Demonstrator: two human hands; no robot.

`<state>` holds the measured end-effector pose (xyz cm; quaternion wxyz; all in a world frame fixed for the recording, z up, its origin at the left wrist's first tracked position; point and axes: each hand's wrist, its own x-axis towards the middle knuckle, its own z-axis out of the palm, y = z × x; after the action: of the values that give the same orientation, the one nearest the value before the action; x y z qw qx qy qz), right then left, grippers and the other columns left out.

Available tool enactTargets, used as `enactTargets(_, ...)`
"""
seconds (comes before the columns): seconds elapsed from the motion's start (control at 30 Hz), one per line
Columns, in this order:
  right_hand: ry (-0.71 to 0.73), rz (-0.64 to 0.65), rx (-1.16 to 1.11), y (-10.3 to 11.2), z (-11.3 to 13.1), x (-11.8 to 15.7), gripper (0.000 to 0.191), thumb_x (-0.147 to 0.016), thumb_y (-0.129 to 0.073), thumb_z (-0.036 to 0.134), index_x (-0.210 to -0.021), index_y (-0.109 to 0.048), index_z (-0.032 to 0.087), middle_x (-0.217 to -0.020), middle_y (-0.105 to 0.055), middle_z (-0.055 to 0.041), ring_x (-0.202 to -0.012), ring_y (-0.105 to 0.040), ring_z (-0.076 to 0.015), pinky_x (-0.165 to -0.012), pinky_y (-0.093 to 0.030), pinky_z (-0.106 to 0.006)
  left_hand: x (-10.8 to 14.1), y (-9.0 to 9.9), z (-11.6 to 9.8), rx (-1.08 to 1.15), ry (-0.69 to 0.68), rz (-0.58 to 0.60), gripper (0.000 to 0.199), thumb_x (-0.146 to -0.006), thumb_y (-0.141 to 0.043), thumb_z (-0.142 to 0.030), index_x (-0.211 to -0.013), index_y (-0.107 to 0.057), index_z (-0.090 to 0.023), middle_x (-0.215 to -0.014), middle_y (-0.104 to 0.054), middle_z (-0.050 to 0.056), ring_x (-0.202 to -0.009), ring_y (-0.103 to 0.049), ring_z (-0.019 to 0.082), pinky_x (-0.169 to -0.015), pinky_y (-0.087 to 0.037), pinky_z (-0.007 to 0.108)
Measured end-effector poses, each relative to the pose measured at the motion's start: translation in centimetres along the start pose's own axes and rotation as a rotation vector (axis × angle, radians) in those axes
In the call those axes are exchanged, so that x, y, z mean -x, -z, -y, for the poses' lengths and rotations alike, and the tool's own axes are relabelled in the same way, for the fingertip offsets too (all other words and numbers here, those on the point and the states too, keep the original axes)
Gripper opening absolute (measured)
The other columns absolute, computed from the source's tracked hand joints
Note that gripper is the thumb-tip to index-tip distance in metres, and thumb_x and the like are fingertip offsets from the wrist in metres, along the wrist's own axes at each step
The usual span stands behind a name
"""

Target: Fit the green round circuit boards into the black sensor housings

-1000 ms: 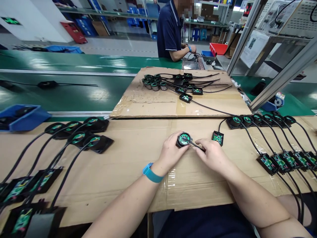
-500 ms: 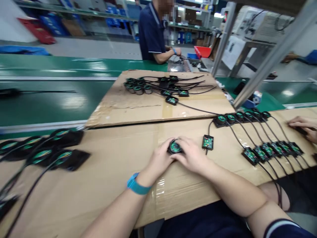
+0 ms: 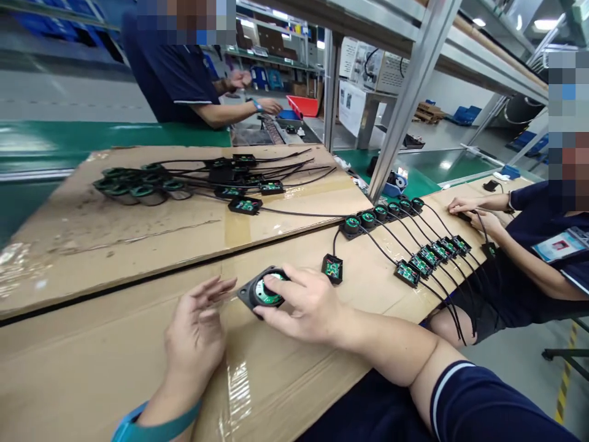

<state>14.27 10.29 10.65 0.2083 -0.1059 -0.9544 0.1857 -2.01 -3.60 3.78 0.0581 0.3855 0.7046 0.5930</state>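
My right hand [image 3: 306, 304] grips a round black housing [image 3: 245, 293] with a square flange and a green circuit board inside. Its thumb and fingers close round the housing's right side, with one fingertip over the board. To the left, my left hand [image 3: 200, 325] is off the part, its fingers apart and holding nothing. Just beyond my right hand lies a small black box [image 3: 332, 269] with an open top and a green circuit board, a black cable running up from it.
Several cabled round housings [image 3: 352, 226] and board boxes [image 3: 407, 273] stand in rows at right. More cabled parts [image 3: 147, 193] lie on the raised cardboard sheet [image 3: 184, 245]. A co-worker's hands [image 3: 473, 212] work at far right; another person stands behind. A metal post [image 3: 409, 92] rises beyond.
My left hand has let go of the round housing and moved left. My right hand keeps hold of it, now tilted. The view has turned right, showing more of the seated co-worker.
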Motion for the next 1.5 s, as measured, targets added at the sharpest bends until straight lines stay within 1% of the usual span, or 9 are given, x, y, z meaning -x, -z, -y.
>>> enactTargets(0.13, -0.06, 0.197, 0.054, -1.2, -0.3, -0.1, 0.029, -0.093, -0.065, 0.037, -0.111, -0.071, 0.015, -0.104, -0.071, -0.0131, -0.087, -0.071, -0.0245, -0.081, -0.06, -0.037, 0.0, -0.6, 0.4, 0.127, 0.052, -0.048, 0.071, -0.09, -0.046, -0.078, -0.124, -0.055, -0.016, -0.118, -0.07, 0.018, -0.104, -0.071, 0.029, -0.096, -0.056, 0.049)
enactTargets(0.3, -0.036, -0.187, -0.067, -1.9, -0.7, 0.5, 0.035, -0.095, -0.064, 0.036, -0.123, -0.07, 0.015, -0.126, -0.067, -0.0183, -0.113, -0.068, -0.0285, -0.099, -0.056, -0.041, 0.1, -0.5, 0.2, 0.155, 0.077, -0.047, 0.075, -0.089, -0.044, -0.081, -0.123, -0.057, -0.015, -0.116, -0.07, 0.018, -0.1, -0.069, 0.025, -0.092, -0.056, 0.041)
enactTargets(0.43, -0.082, 0.142, -0.027, -3.2, -1.3, -0.3, 0.028, -0.095, -0.061, 0.028, -0.118, -0.071, 0.015, -0.121, -0.067, -0.0185, -0.103, -0.07, -0.0284, -0.091, -0.058, -0.041, 0.2, -0.7, -0.3, 0.098, 0.053, 0.066, 0.085, -0.084, -0.042, -0.088, -0.127, -0.055, -0.016, -0.123, -0.066, 0.019, -0.095, -0.066, 0.023, -0.087, -0.055, 0.039)
enactTargets(0.53, -0.116, 0.273, -0.076, -2.6, -1.2, -0.5, 0.036, -0.093, -0.065, 0.028, -0.127, -0.066, 0.016, -0.127, -0.065, -0.0172, -0.11, -0.068, -0.0284, -0.096, -0.055, -0.041, 0.7, -1.0, -0.8, -0.007, 0.046, 0.269, 0.099, -0.07, -0.063, -0.088, -0.14, -0.049, -0.019, -0.137, -0.06, 0.02, -0.11, -0.064, 0.029, -0.094, -0.054, 0.043)
enactTargets(0.7, -0.098, 0.318, -0.212, 0.2, -1.7, -0.2, 0.053, -0.086, -0.074, 0.024, -0.136, -0.059, 0.015, -0.129, -0.067, -0.0164, -0.118, -0.066, -0.0292, -0.1, -0.052, -0.041, 1.1, -1.5, -0.7, -0.127, 0.03, 0.387, 0.105, -0.059, -0.092, -0.061, -0.146, -0.046, -0.024, -0.144, -0.056, 0.016, -0.134, -0.054, 0.035, -0.116, -0.041, 0.054)
enactTargets(0.97, -0.036, 0.324, -0.26, -0.7, -1.3, 0.6, 0.048, -0.09, -0.064, 0.017, -0.137, -0.057, 0.015, -0.124, -0.069, -0.0165, -0.101, -0.071, -0.0272, -0.089, -0.054, -0.039, 1.0, -1.3, -0.4, -0.212, 0.005, 0.346, 0.082, -0.069, -0.09, -0.048, -0.138, -0.053, -0.023, -0.137, -0.062, 0.014, -0.129, -0.059, 0.032, -0.113, -0.045, 0.053)
enactTargets(1.17, 0.042, 0.296, -0.361, -0.7, -0.7, 1.1, 0.055, -0.09, -0.068, 0.022, -0.143, -0.054, 0.018, -0.132, -0.066, -0.0152, -0.112, -0.068, -0.0261, -0.098, -0.052, -0.041, 0.7, -0.8, -1.2, -0.282, -0.015, 0.362, 0.047, -0.082, -0.08, -0.034, -0.123, -0.061, -0.022, -0.122, -0.068, 0.01, -0.115, -0.066, 0.027, -0.103, -0.051, 0.048)
enactTargets(1.3, 0.023, 0.254, -0.296, -0.4, -1.6, 0.4, 0.046, -0.098, -0.064, 0.037, -0.139, -0.059, 0.015, -0.126, -0.069, -0.0161, -0.115, -0.065, -0.0277, -0.1, -0.05, -0.043, 0.7, -0.7, -1.1, -0.257, 0.006, 0.341, 0.057, -0.078, -0.083, -0.035, -0.127, -0.056, -0.022, -0.126, -0.067, 0.011, -0.118, -0.065, 0.028, -0.106, -0.051, 0.049)
enactTargets(1.5, 0.011, 0.394, -0.171, -1.2, -1.9, 0.2, 0.037, -0.097, -0.064, 0.046, -0.105, -0.077, 0.013, -0.099, -0.074, -0.0147, -0.095, -0.068, -0.0278, -0.089, -0.05, -0.039, 0.8, -0.7, -1.1, -0.291, 0.011, 0.35, 0.05, -0.079, -0.079, -0.029, -0.124, -0.058, -0.022, -0.123, -0.068, 0.01, -0.114, -0.066, 0.028, -0.103, -0.052, 0.048)
